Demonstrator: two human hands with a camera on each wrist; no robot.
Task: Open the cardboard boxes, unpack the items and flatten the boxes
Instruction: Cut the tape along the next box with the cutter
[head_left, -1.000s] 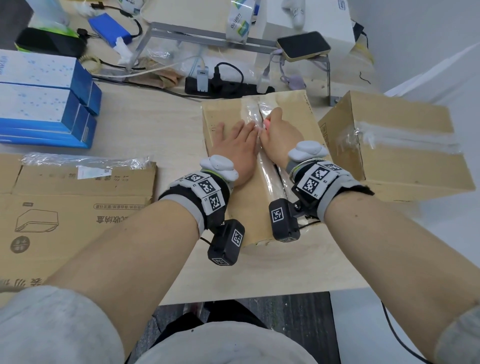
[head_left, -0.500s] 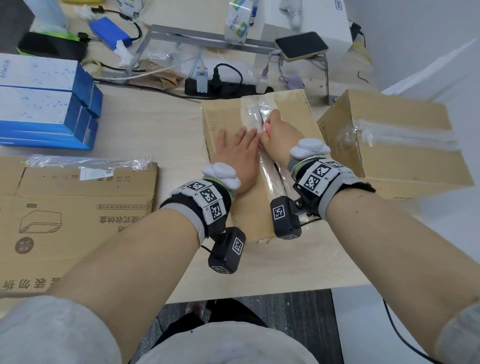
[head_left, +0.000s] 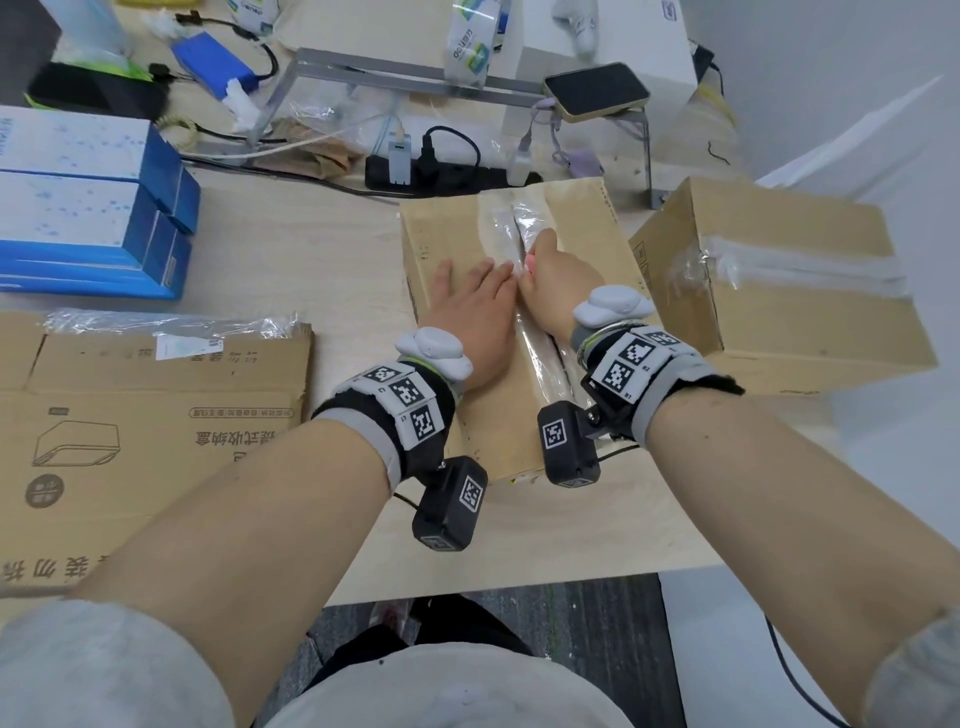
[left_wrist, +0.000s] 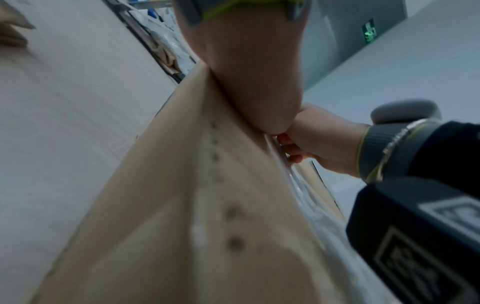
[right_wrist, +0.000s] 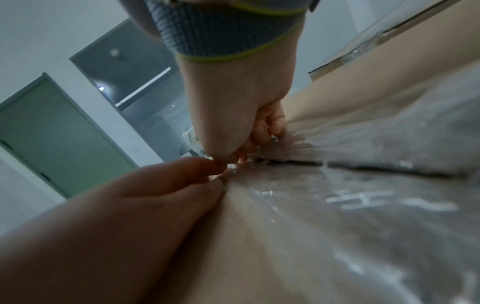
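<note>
A brown cardboard box (head_left: 452, 244) lies in the middle of the table, with clear tape (head_left: 524, 221) running along its centre seam. My left hand (head_left: 467, 306) lies flat on the left flap, fingers straight, beside the seam. My right hand (head_left: 553, 283) is curled into a fist on the seam, touching the left fingertips. A small pink thing (head_left: 530, 260) shows at its thumb side; what it is I cannot tell. The right wrist view shows the right hand (right_wrist: 233, 102) with curled fingers on the crinkled tape (right_wrist: 363, 195). The left wrist view shows the right hand (left_wrist: 319, 139) at the seam.
A second taped cardboard box (head_left: 779, 291) sits close on the right. Flattened cardboard (head_left: 145, 415) lies at the left, blue and white cartons (head_left: 88, 218) behind it. A power strip (head_left: 431, 176), cables and a metal stand crowd the back. The table edge (head_left: 519, 582) is near me.
Both hands stay at the seam, almost where they were. The view has shifted slightly.
</note>
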